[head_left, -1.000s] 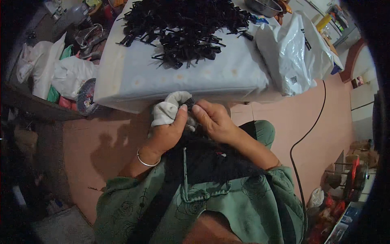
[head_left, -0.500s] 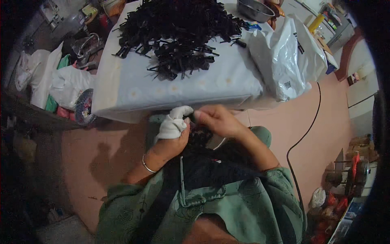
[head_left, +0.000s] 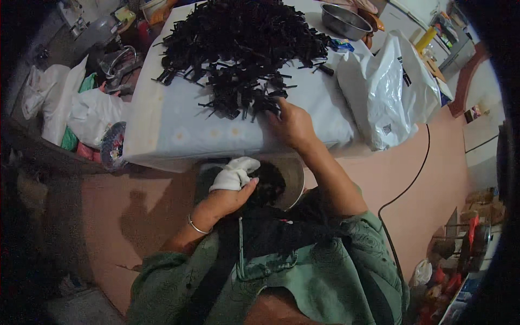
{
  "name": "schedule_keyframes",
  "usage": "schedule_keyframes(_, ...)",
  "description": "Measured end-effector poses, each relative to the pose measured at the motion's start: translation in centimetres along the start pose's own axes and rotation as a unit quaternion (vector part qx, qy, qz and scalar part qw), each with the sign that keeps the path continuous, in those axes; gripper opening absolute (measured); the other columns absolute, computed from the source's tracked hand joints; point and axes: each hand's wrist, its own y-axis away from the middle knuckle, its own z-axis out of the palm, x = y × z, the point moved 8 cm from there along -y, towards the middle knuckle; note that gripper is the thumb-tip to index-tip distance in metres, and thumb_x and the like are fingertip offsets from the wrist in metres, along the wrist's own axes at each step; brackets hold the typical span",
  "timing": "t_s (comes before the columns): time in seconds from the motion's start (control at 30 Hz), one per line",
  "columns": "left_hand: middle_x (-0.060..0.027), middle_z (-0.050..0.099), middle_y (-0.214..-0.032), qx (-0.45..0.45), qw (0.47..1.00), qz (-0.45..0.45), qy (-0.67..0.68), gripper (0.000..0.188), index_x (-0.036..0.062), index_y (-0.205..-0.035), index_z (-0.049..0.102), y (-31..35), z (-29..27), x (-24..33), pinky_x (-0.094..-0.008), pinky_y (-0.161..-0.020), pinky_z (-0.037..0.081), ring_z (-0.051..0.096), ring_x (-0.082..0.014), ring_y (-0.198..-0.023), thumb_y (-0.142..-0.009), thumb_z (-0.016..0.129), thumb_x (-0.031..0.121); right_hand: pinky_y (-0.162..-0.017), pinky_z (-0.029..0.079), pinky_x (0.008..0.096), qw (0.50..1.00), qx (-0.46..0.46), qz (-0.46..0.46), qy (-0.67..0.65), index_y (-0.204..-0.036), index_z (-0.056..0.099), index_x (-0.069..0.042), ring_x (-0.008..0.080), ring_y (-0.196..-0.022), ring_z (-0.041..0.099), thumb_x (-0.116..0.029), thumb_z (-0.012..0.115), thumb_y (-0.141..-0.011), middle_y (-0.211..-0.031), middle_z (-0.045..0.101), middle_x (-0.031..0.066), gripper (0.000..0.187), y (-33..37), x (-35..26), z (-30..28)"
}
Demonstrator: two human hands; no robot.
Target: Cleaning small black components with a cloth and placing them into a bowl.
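Observation:
My right hand reaches to the near edge of a big heap of small black plastic parts with thin pins. Its fingers are closed on one black plastic part there; the fingertips are partly hidden. Below the table edge, my left hand wears a white glove or cloth over its fingers, with the thumb bare. Those fingers are curled, and whatever they may hold does not show. Under and beside it a round metal basin sits at my lap, with dark pieces inside.
The heap lies on a table with a pale flowered cover. A white plastic bag and a metal bowl stand on the right. White bags and a patterned bowl sit at left. A black cable runs along the floor.
My right hand has left my gloved left hand and moved up and forward to the heap. The left hand stays low; the dark thing seen between the hands no longer shows.

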Motion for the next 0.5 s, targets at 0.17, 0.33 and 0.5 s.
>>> schedule_keyframes(0.17, -0.0137, 0.055, -0.103, 0.013, 1.000, -0.002, 0.028, 0.029, 0.0004, -0.106, 0.054, -0.6, -0.2, 0.4, -0.0305, -0.081, 0.044, 0.055, -0.0228, -0.092, -0.078, 0.058, 0.009, -0.054, 0.044, 0.0357, 0.996, 0.058, 0.047, -0.047, -0.097, 0.055, -0.003, 0.0298, -0.058, 0.057, -0.025, 0.061, -0.078, -0.066, 0.059, 0.0161, 0.030, 0.9, 2.2, -1.9)
schedule_keyframes(0.33, -0.0111, 0.055, -0.104, 0.026, 0.993, -0.018, 0.113, 0.031, -0.0010, -0.113, 0.049, -1.5, 0.1, 0.2, -0.0261, -0.075, 0.046, 0.056, -0.0155, -0.091, -0.082, 0.053, 0.006, -0.052, 0.042, 0.0328, 0.964, 0.105, 0.111, -0.217, -0.084, 0.055, 0.001, 0.0238, -0.054, 0.055, -0.025, 0.061, -0.080, -0.061, 0.056, 0.0146, 0.026, 0.2, 3.7, -3.1)
schedule_keyframes(0.5, -0.0081, 0.057, -0.097, 0.006, 0.949, -0.066, 0.307, 0.035, -0.0006, -0.119, 0.043, -5.2, 1.4, 0.3, -0.0256, -0.069, 0.049, 0.058, -0.0136, -0.083, -0.085, 0.049, 0.003, -0.051, 0.041, 0.0332, 0.983, 0.136, 0.103, -0.066, -0.080, 0.054, 0.001, 0.0185, -0.053, 0.053, -0.026, 0.060, -0.080, -0.058, 0.054, 0.0123, 0.027, -1.9, 3.0, -4.7)
